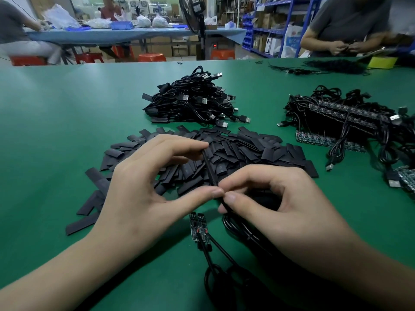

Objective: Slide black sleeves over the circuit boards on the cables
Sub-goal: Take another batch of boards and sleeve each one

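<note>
The left hand [146, 189] holds one black sleeve [210, 167] between the tip of the first finger and the thumb; the other fingers are curled loosely behind it. The sleeve shows only its thin edge and stands slanted above the table [56, 122], near the middle of the near edge. The right hand [287, 209] pinches a black cable [233, 223] between thumb and first finger, right at the low end of the sleeve; the two thumbs almost touch. I cannot tell if the cable is already inside the sleeve. The cable drops from the pinch into a loop that lies on the table under the right hand.

Two small circuit boards [198, 227] lie side by side on the table just under the hands, close to the near edge; they are bare, and their own cables run back toward the near edge.

A big pile of sleeves [247, 147] lies flat just behind the hands; a heap of cables [195, 102] with silver plugs sits behind it, near the middle of the table. A stack of boards [341, 122] with cables sits by the right edge. A person [345, 21] stands at the far right corner.
</note>
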A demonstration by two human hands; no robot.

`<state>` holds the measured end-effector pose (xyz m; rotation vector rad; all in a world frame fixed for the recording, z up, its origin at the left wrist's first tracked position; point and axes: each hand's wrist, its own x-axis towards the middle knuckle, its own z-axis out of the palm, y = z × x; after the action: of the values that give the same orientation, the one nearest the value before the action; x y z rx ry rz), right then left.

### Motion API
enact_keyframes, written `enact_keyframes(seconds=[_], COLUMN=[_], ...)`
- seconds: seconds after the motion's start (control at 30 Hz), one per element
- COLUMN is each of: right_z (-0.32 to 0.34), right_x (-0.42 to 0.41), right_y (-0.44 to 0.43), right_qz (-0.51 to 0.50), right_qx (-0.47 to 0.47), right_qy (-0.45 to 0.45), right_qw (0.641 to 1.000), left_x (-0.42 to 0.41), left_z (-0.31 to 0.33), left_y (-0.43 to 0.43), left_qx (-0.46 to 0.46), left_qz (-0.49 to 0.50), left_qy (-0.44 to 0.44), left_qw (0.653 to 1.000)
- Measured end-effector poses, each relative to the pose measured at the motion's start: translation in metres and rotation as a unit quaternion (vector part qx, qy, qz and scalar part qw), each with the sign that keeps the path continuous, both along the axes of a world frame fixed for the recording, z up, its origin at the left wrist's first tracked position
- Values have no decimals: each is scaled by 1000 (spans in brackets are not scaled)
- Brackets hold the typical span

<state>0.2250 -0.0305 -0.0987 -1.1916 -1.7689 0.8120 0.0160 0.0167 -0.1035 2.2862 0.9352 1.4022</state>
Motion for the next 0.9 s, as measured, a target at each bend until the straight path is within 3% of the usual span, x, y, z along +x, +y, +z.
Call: enact_keyframes(seconds=[0.7,0.9], right_z=[0,0], right_x=[-1,-1], right_y=[4,2], right_qz=[21,10], right_qx=[-28,10], right_qy=[35,-22], right_qw=[999,1000], left_x=[0,-1], left_z=[1,1], left_y=[-3,-3], left_qx=[65,39], left_qz=[24,17], left_qy=[24,49], left_qw=[997,998])
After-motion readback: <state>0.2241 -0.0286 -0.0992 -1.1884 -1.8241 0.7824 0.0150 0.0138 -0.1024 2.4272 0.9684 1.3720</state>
